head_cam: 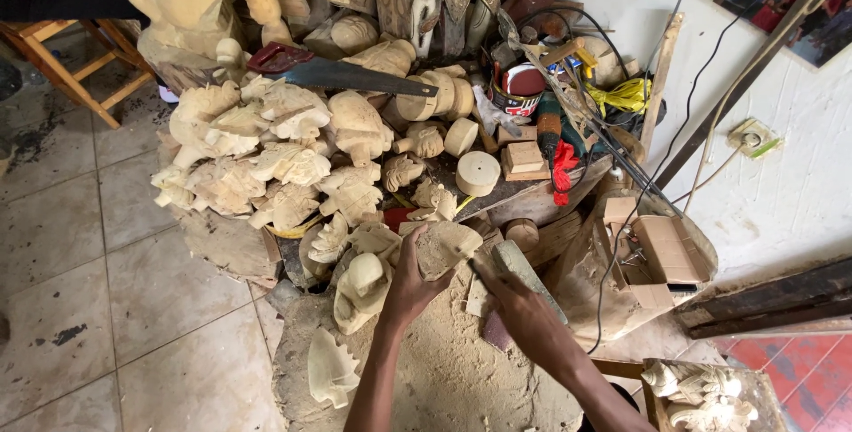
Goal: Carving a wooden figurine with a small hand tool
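Sawdust is covering the low surface [461,370] you are working over, and pale tiled floor [98,272] is spreading out beyond your left hand. Your left hand [410,283] is gripping a rough, half-carved wooden block [446,245], with the fingers [413,245] curled over its near edge and clamped on it; the block is sitting just above the sawdust, right at the fingertips. Your right hand [519,303] is wrapping around a long grey-green sharpening stone or tool [524,268] (you cannot tell which from here), fingers closed around it, with its far end pointing away from the knuckles toward the block.

Just beyond your left fingertips, a heap of unfinished pale wood carvings [275,157] is piling up, and a handsaw [342,74] with a dark red handle is lying across the top of them. Past the block, round wooden discs [477,172] are resting beside a red-topped tin [522,86]. Off to the outer side of your right fingers, an open cardboard box [661,250] is leaning near the white wall [781,192], where cables are hanging.
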